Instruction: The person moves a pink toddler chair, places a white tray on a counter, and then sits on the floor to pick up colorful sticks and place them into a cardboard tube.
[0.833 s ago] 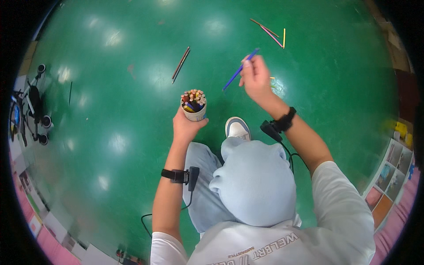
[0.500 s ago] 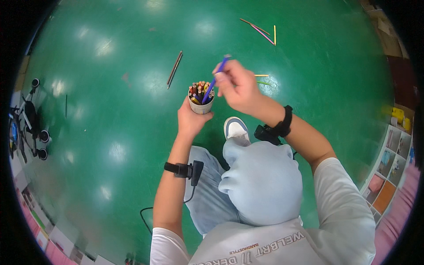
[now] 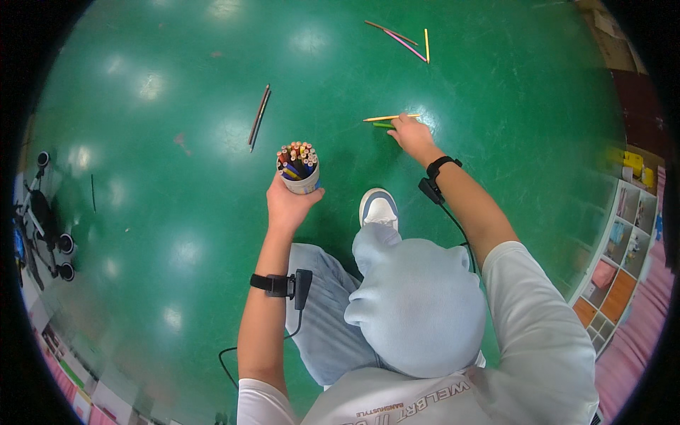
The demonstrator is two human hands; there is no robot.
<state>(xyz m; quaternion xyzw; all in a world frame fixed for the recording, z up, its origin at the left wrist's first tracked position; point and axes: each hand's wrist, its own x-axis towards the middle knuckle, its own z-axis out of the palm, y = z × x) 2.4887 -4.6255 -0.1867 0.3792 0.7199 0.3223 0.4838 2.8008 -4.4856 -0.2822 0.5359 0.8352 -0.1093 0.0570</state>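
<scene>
My left hand [image 3: 290, 202] is wrapped round a light-coloured cup [image 3: 303, 187], held upright and packed with several coloured pencils [image 3: 296, 154], blunt ends up. Reaching forward to the floor, my right hand [image 3: 413, 136] has its thumb and fingers apart over two pencils. A yellow pencil [image 3: 379, 118] passes by its fingertips, and a green pencil [image 3: 382, 125] lies just below that one, its right part hidden under the hand. Contact with either pencil is hard to make out.
On the green floor [image 3: 177, 248] lie two dark pencils [image 3: 259, 118] at left. Farther off are a brown pencil [image 3: 389, 32], a pink pencil [image 3: 405, 45] and another yellow pencil [image 3: 427, 46]. A wheeled frame [image 3: 46, 212] stands far left, a compartment shelf [image 3: 616, 262] at right.
My right hand has let go of the blue pencil at the cup and moved right and down to the floor pencils. The cup stays in my left hand. The whole view has shifted slightly.
</scene>
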